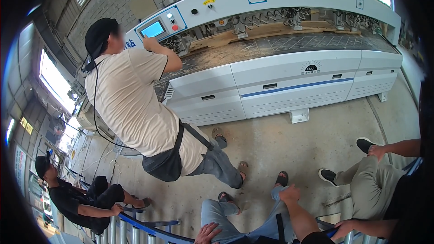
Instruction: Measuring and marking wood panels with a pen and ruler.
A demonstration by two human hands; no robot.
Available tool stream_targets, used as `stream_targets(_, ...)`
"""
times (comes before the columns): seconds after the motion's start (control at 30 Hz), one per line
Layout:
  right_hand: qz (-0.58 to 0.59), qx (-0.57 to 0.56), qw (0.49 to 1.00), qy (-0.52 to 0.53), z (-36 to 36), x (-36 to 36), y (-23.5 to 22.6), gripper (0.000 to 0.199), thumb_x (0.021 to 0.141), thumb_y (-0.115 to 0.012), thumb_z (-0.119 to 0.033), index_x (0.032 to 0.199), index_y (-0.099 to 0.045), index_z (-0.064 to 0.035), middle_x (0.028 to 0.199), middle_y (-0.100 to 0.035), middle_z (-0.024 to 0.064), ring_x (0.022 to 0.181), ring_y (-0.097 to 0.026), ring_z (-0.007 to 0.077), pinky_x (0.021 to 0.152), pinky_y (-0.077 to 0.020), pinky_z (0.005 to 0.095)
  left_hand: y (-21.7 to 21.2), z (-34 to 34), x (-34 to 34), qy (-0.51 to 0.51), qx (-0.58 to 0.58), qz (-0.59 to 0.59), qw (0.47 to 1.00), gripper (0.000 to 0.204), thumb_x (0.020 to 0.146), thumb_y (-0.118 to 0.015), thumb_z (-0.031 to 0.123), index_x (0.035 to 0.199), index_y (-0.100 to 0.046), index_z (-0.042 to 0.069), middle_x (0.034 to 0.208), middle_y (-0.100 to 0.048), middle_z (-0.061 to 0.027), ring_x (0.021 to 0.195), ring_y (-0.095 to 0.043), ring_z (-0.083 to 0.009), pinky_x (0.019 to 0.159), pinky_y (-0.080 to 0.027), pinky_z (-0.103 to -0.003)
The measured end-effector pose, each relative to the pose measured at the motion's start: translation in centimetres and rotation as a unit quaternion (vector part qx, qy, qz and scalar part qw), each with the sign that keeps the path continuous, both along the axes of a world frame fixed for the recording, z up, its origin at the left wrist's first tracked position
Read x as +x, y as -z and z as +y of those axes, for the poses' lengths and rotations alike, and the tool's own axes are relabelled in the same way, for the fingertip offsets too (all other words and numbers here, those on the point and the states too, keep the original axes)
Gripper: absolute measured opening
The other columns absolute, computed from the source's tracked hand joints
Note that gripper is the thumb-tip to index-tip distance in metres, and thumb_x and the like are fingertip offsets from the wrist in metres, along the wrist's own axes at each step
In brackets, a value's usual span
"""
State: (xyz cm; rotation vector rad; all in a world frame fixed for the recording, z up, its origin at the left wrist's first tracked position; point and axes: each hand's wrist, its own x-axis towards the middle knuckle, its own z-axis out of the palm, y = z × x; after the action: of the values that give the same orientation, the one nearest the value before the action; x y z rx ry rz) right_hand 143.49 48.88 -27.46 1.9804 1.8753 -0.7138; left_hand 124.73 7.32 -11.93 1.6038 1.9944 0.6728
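Observation:
My left hand [208, 233] lies on my left thigh at the lower edge, fingers stretched out and holding nothing. My right hand [289, 194] rests on my right knee with its fingers loosely curled in, and nothing shows in it. Both hands touch only my light blue jeans [264, 228]. Ahead stands a long white machine [280, 86] with a bridge over its bed. A person in a beige shirt [135, 90] and black cap reaches to its lit touchscreen [153, 30]. Long wooden boards [266, 30] lie on the bed under hanging coiled hoses.
A blue-framed roller conveyor [153, 232] runs along the bottom. A seated person in black [83, 203] is at the left, another in khaki trousers [373, 185] at the right. Concrete floor [280, 144] lies between us and the machine. A black cable [97, 122] hangs by the standing person.

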Motion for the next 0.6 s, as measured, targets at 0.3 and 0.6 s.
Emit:
stream_targets(0.3,0.012,-0.012,1.0,0.023,0.06,0.06,0.02,0.083,0.077,-0.078,-0.048,0.141,-0.05,-0.0033,0.132,-0.062,0.0243,0.126,-0.06,0.039,0.092,-0.0565,0.06,-0.06,0.01,0.07,-0.003,0.004,-0.003,1.0,0.078,0.096,-0.052,0.06,0.151,-0.05,0.004,0.156,-0.043,-0.0282,0.143,-0.038,-0.0531,0.117,-0.029,-0.066)
stream_targets(0.6,0.008,-0.015,1.0,0.008,0.13,0.12,0.66,0.085,0.076,-0.078,-0.049,0.141,-0.05,-0.0028,0.13,-0.064,0.0232,0.124,-0.062,0.0385,0.092,-0.0565,0.0599,0.02,-0.11,-0.06,0.002,-0.012,-0.002,1.0,0.08,0.096,-0.051,0.062,0.152,-0.049,0.005,0.157,-0.041,-0.0285,0.143,-0.037,-0.0539,0.118,-0.027,-0.066)
